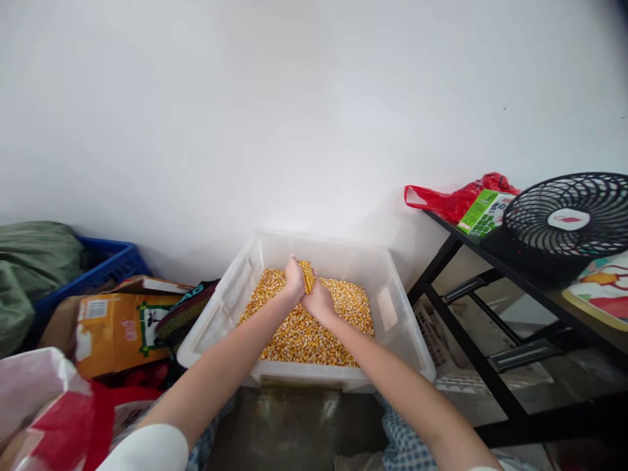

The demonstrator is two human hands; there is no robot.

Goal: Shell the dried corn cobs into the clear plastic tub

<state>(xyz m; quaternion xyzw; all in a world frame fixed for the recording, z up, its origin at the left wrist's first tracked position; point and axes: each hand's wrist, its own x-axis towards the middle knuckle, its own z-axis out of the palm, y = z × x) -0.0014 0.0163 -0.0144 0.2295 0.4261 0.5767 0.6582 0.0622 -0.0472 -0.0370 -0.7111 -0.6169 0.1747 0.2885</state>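
Observation:
Both my hands are closed around one ear of corn (307,277), its rows of yellow kernels showing between them. My left hand (295,280) wraps its left side, thumb pointing up. Lower on the right, my right hand (318,301) grips the same ear, its fingers partly hidden. Below them, a translucent plastic bin (338,250) holds a thick layer of loose yellow and whitish corn kernels (309,340). The hands hover over the middle of this layer, inside the bin's rim.
At right, a black folding table (466,242) carries a black fan (569,219), a green and white box (483,212) and a red plastic bag (451,201). Leftward are an orange cardboard box (118,327), a blue crate (110,261) and bags. A white wall (314,118) stands behind.

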